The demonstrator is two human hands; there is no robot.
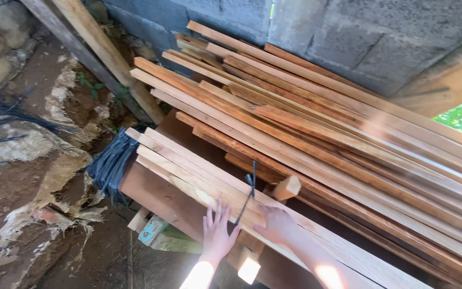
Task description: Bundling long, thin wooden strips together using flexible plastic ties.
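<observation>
A long stack of light and reddish wooden slats [316, 134] slopes from upper left to lower right. My left hand [217, 234] lies flat against the near edge of the front bundle of pale slats [188, 166], fingers spread and holding nothing. Just right of it, my right hand [277, 225] curls over the same bundle's upper edge. A thin black strap [249, 190] runs across the bundle between my two hands. A short wooden block [286, 188] sticks up just above my right hand.
A grey block wall [348, 37] stands behind the stack. Two rough poles [102, 53] lean at the left over bare earth and stones [17, 144]. Black bundled cords [110, 163] hang at the slats' left end. A brown board [161, 200] lies under the bundle.
</observation>
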